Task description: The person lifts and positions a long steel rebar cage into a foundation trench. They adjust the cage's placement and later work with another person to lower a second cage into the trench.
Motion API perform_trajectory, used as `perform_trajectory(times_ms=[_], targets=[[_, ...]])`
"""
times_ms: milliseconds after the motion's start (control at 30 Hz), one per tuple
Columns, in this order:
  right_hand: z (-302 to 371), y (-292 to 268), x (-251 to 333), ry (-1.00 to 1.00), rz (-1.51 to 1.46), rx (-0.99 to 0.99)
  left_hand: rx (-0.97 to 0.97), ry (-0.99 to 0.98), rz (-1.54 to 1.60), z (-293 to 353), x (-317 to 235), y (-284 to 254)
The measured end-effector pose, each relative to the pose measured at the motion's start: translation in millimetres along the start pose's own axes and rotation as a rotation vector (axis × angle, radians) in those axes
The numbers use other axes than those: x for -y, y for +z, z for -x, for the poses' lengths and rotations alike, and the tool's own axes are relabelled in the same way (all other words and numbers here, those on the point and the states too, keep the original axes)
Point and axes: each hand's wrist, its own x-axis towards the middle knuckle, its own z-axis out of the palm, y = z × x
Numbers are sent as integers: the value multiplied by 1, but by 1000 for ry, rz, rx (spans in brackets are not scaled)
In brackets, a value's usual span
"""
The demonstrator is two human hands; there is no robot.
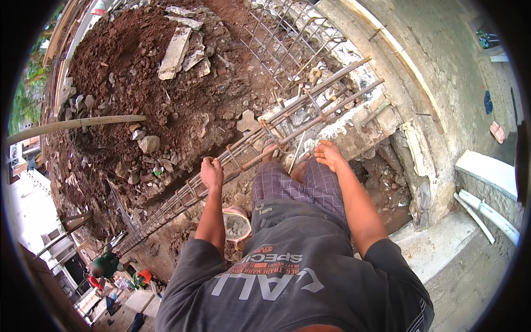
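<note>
A long rusty rebar cage [233, 157] with square stirrups runs diagonally across the view, from far right down to the lower left. My left hand [212, 172] is closed, its curled fingers on the cage's upper bar. Beside my right knee is my right hand [330, 155], palm turned up, with loosely bent fingers and nothing in it. It is apart from the cage, whose end bars pass beyond it. My bare feet stand on rubble beside and under the bars. A bucket [237, 224] holding grey material, perhaps mortar, is by my left side.
A reddish soil mound [121, 61] with broken concrete slabs [175, 53] rises ahead left. Another rebar cage [287, 41] lies at the far side. A dug pit [387, 185] opens to my right, near a wall [423, 52]. Another person [106, 265] is at lower left.
</note>
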Motion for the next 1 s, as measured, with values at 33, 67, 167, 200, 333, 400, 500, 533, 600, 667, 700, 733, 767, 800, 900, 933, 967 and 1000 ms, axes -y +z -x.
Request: perform_trajectory(times_ms=[33,67,167,200,333,400,500,533,600,667,700,733,767,800,900,933,967,1000], targets=[[-7,0,-1,3,-33,-10,-34,91,-74,-3,1,-4],[-15,1,-2,8,-46,16,-44,148,-117,-8,2,-7],[-41,10,-17,49,-79,26,193,275,-159,-37,3,-6],[-53,16,-25,63,-74,46,359,225,-83,-47,3,-3],[-110,45,-71,179,-46,103,886,156,19,-76,7,6],[-143,65,-97,227,-229,125,1032,32,94,-82,13,4],[-174,102,-137,251,-517,209,1078,146,136,-83,19,-1],[-184,111,-147,227,-603,292,1089,179,151,-83,20,-3],[-203,127,-163,160,-773,451,1079,227,182,-82,21,-6],[-213,145,-177,76,-948,605,1085,232,142,-83,20,-10],[-221,154,-176,12,-1026,689,1088,192,127,-83,19,-12],[-230,170,-170,-20,-1122,875,1126,185,196,-84,18,-16],[-235,179,-162,-52,-1085,889,1153,199,204,-84,17,-18],[-235,188,-154,-85,-1052,901,1150,187,325,-83,15,-20],[-227,209,-120,-65,-1043,1014,1184,239,50,-83,9,-31],[-222,219,-111,72,-1191,1086,1166,216,39,-80,6,-36],[-214,224,-104,-34,-1049,1175,1185,199,90,-79,2,-39],[-207,228,-99,-33,-932,1198,1195,189,114,-77,-1,-44]])
